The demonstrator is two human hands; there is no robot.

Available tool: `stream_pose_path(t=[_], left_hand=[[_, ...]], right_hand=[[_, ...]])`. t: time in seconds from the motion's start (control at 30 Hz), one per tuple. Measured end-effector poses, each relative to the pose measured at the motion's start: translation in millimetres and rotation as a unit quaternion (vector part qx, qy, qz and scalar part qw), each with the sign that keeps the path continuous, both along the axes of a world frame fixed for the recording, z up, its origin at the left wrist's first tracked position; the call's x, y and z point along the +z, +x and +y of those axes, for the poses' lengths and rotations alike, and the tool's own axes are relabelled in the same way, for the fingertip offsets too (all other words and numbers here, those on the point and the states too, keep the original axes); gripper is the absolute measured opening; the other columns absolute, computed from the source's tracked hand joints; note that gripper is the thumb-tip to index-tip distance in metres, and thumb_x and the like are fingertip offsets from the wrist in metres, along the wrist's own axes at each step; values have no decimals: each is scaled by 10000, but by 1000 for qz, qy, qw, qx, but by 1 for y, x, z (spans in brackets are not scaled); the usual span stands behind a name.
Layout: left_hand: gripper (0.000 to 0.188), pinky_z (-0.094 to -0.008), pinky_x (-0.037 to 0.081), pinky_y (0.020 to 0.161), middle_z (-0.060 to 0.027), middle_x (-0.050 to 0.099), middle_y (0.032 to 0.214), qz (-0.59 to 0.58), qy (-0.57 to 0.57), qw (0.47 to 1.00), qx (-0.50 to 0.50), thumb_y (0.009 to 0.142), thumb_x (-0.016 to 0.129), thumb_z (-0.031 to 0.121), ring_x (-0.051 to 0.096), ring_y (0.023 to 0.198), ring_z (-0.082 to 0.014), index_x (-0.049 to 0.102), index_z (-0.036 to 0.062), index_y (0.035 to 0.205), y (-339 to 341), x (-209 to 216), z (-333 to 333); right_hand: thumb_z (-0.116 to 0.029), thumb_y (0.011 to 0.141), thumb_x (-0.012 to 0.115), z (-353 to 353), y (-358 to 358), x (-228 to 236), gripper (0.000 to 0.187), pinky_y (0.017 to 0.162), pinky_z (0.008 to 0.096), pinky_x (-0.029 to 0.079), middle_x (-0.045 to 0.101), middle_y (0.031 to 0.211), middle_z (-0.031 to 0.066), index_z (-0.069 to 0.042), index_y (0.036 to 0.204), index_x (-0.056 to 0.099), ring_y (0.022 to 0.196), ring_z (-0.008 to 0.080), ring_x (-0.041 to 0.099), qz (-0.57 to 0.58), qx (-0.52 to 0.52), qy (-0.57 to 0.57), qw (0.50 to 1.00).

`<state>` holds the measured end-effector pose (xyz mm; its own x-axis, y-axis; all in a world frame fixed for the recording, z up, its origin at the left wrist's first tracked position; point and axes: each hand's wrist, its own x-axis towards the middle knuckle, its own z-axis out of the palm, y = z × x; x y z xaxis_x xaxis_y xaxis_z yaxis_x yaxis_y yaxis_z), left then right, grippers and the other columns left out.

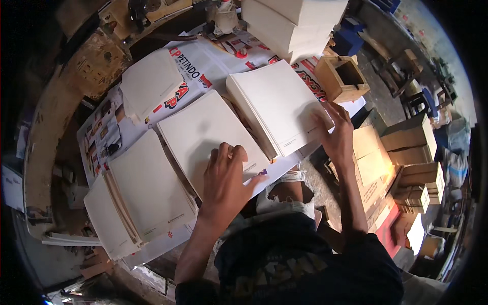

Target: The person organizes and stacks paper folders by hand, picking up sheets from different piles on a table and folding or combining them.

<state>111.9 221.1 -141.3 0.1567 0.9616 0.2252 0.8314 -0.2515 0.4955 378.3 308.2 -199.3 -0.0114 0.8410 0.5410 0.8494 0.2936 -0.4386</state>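
Several stacks of white paper sheets lie in a slanting row before me. My left hand [223, 175] is over the near edge of the middle stack [195, 132], its fingers bent and apart, its thumb stretched out to the right. At the right edge of the taller right stack [274, 101] is my right hand [335, 132], fingers spread and curved against the sheets' corner. I cannot see whether a sheet is lifted there. Left of the middle stack lie another white stack [147, 185] and a narrower, partly covered one [109, 218].
A printed banner [213, 66] covers the table. More white sheets [152, 81] lie at the far left. A tall white pile [295, 25] stands at the back, beside an open wooden box [340, 79]. Cardboard boxes [373, 157] stand on the floor at right.
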Motion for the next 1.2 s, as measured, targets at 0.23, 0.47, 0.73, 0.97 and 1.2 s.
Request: stream_pose_path(t=[0.23,0.47,0.73,0.97,1.2], left_hand=[[126,-319,494,741,-139,631,868,-194,-128,972,35,911,601,90,644,852,-195,582,-31,940,-36,19,-14],[365,-308,475,812,-84,609,973,-354,-13,920,166,858,684,123,602,880,-180,547,-9,1169,-113,29,-85],[552,-424,433,945,-100,577,1090,0,-98,994,55,567,879,267,543,1100,-304,592,77,998,-136,5,-93],[338,-406,469,900,-101,605,1057,-39,-78,994,73,694,811,194,579,1061,-272,630,63,947,-133,9,-98],[93,-299,538,715,-92,637,898,-230,-171,932,222,878,652,54,639,868,-150,613,-27,902,-159,10,-122]], right_hand=[[-52,831,680,-4,-9,22,237,785,347,496,635,1054,179,28,1045,616,946,276,633,185,25,-76,979],[-140,962,519,-20,-34,45,441,610,366,627,595,1128,183,30,1353,404,896,238,651,474,181,-315,802],[-66,968,458,-51,-94,47,442,646,361,635,507,1265,211,44,1382,348,993,273,629,469,256,-366,762],[-180,988,455,-58,-110,50,470,684,415,628,476,1281,207,45,1389,358,1086,306,582,546,197,-410,703],[-123,939,552,-56,-118,54,518,699,381,632,551,1174,179,47,1383,346,1011,257,614,364,267,-429,782]])
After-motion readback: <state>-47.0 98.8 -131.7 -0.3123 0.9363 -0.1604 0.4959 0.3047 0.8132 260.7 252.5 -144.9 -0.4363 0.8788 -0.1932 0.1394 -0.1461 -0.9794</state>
